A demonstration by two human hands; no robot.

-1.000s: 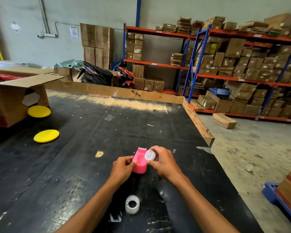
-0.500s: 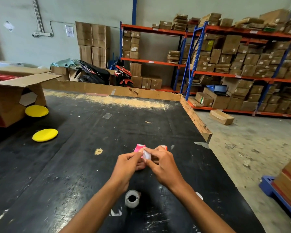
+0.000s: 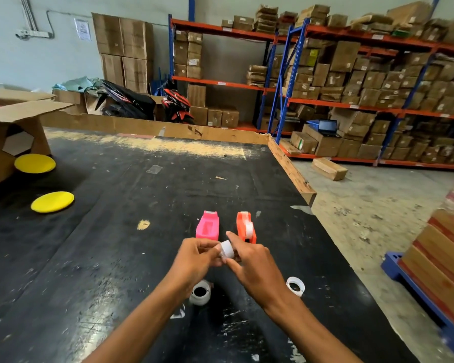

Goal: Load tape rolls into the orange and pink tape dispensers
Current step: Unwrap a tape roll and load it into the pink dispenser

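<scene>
Both hands meet over the near-centre of the black bench (image 3: 95, 258). Left hand (image 3: 194, 260) and right hand (image 3: 257, 265) pinch a small white tape roll (image 3: 226, 249) between them, fingers curled in on it from either side, roll lifted clear of the bench surface. Which hand carries most of the grip: cannot tell.

Pink dispenser (image 3: 207, 226) sits on the bench just beyond the hands, top cavity open and looks unloaded. Orange dispenser (image 3: 245, 227) stands just to its right, close but apart, with a white roll visible in its body. Neither dispenser is touched by a hand.

Two more white rolls on the bench nearer the person: one (image 3: 200, 292) standing on end, partly under the left wrist; another (image 3: 295, 285) lying to the right of the right forearm.

Far left of the bench: two yellow discs (image 3: 52, 202), lying flat, well apart from the dispensers; an open cardboard box (image 3: 13, 121) behind them, the far disc at its base. Bench edge is raw wood (image 3: 291, 171) along the back and right. Racking with cartons (image 3: 351, 82) behind, a laptop (image 3: 327, 127) on the boxes low down.
</scene>
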